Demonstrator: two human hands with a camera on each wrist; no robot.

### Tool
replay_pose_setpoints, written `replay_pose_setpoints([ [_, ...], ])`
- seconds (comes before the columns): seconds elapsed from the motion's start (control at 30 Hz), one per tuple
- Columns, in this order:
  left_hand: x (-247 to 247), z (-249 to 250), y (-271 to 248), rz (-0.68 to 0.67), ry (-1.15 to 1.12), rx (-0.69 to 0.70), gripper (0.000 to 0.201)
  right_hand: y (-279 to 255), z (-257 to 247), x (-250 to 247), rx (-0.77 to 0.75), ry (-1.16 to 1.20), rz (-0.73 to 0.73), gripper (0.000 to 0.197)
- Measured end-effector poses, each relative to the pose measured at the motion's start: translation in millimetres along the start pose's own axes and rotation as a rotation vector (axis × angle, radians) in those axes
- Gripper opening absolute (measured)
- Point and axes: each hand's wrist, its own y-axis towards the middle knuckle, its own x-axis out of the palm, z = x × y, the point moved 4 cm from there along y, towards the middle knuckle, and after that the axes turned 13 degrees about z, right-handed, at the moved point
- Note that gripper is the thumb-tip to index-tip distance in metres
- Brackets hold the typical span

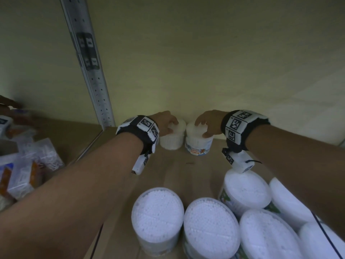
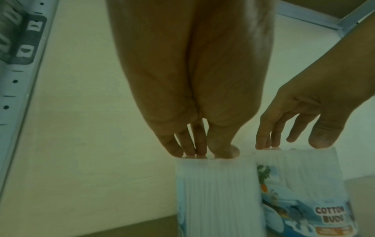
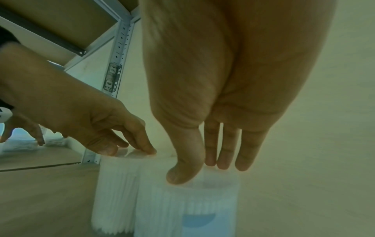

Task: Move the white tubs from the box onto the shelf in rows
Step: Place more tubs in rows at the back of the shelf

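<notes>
Two white tubs of cotton buds stand side by side at the back of the shelf [image 1: 177, 165], against the wall. My left hand [image 1: 168, 124] [image 2: 207, 154] holds the left tub [image 1: 171, 141] [image 2: 217, 192] from above, fingertips and thumb on its lid. The right tub [image 1: 198, 144] [image 3: 192, 208], which has a blue "COTTON BUDS" label, is held the same way by my right hand [image 1: 205, 126] [image 3: 202, 171], thumb at the front rim and fingers at the back. Both tubs are upright and touch each other.
Several more white tubs [image 1: 158, 212] crowd the near right of the shelf. A perforated metal upright [image 1: 87, 62] stands at the left. Beyond it lie clear packets [image 1: 28, 165], with another hand [image 1: 9, 104] above them. Bare shelf lies between the two groups of tubs.
</notes>
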Motion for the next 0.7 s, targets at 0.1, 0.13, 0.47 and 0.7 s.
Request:
replay_pose_setpoints([
  [0.1,0.6,-0.9,0.8,0.003,-0.005,-0.001,0.046,0.0,-1.1,-0.9,-0.027,-0.031,0.02,0.052],
  [0.13,0.9,-1.2,1.0,0.003,-0.004,-0.001,0.047,0.1,-0.6,-0.7,-0.036,-0.035,0.022,0.052],
  [0.47,2.3,-2.0,3.3,-0.008,-0.007,0.006,0.047,-0.8,5.5,-0.5,-0.065,-0.021,0.02,0.052],
  [0.7,3.5,-2.9,4.1,-0.036,-0.054,-0.02,0.047,1.6,5.2,-1.9,-0.069,-0.009,-0.006,0.054],
])
